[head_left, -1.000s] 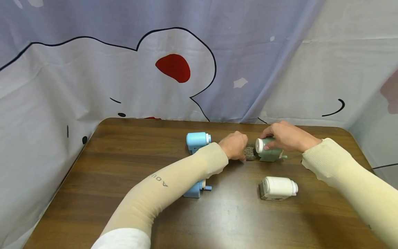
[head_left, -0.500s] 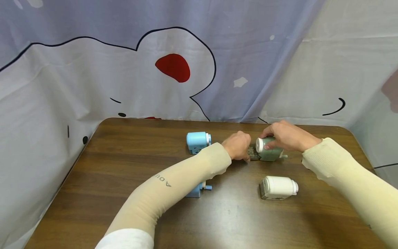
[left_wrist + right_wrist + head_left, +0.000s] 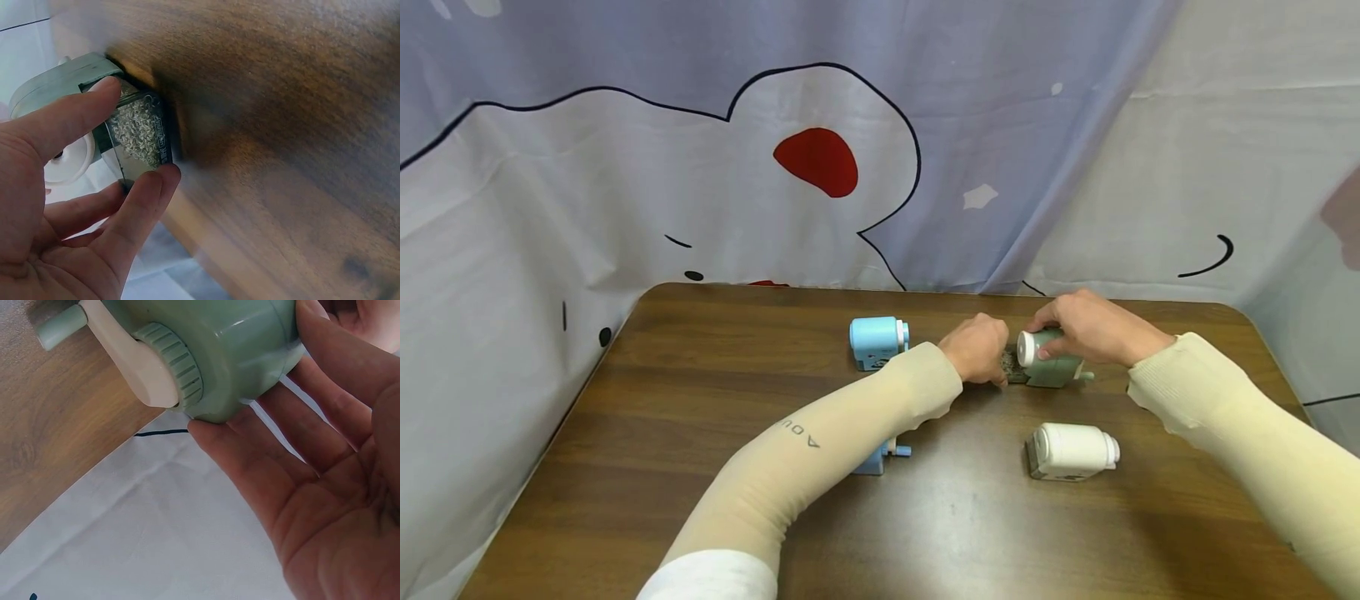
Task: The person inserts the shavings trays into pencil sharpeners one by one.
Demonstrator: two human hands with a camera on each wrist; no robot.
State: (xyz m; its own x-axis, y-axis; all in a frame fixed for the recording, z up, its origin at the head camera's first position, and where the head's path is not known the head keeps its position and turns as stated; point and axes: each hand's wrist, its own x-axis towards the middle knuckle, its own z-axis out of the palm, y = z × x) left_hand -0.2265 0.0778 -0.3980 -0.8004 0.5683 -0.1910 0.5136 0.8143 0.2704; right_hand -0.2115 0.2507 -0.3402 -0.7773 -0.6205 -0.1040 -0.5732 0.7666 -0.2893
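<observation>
A green crank pencil sharpener lies near the back right of the table, its white front facing left. My right hand grips it from above, thumb on the near side and fingers on the far side. In the right wrist view its pale crank sticks out at the end away from my left hand. My left hand pinches a clear shavings drawer between thumb and fingers. The drawer is full of pencil shavings and sits partly inside the sharpener's lower opening.
A light blue sharpener stands left of my left hand. Another blue sharpener is partly hidden behind my left sleeve. A white sharpener stands nearer, at the right. The table ends at a patterned curtain.
My left hand has moved a little to the right, and the drawer has slid further into the green sharpener. My right hand has kept still on the sharpener.
</observation>
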